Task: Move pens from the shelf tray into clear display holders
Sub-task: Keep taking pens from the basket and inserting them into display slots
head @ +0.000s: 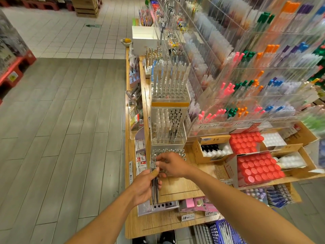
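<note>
Gripping a bundle of dark pens (154,184), the left hand (145,188) feeds the right hand (171,165), which pinches one for the empty clear holder (168,153) just behind it.

I see a wooden shelf (177,189) at the aisle edge. Directly on it: three clear display holders (168,127) in a row, cardboard boxes (211,150) of white bottles, and red-capped bottles (256,168) to the right. Price tags (188,217) line its front edge.
</note>
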